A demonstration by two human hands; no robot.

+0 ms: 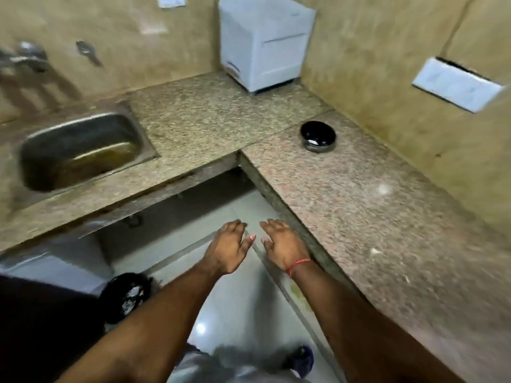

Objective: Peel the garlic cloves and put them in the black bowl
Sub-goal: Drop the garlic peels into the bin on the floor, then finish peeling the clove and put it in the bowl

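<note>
Both hands are held out in front of the person, palms down, above the floor in the corner gap of the L-shaped table. The left hand (227, 246) has its fingers straight and loosely spread and holds nothing. The right hand (282, 243) is likewise flat and empty, fingers extended, with a red thread (298, 264) tied round its wrist; it hovers just beside the table's front edge. The two hands are close together but apart, thumbs facing each other.

The speckled stone table (359, 217) runs along the right wall and turns left along the back wall. The black bowl (318, 136) stands on it near the right wall, well apart from the hands; something pale lies inside, too small to identify. A few small pale scraps (376, 251) lie on the table nearer the person.

A steel sink (80, 153) is set into the left stretch. A white box-shaped appliance (265, 42) stands in the far corner. A dark bag (125, 297) sits on the floor below.
</note>
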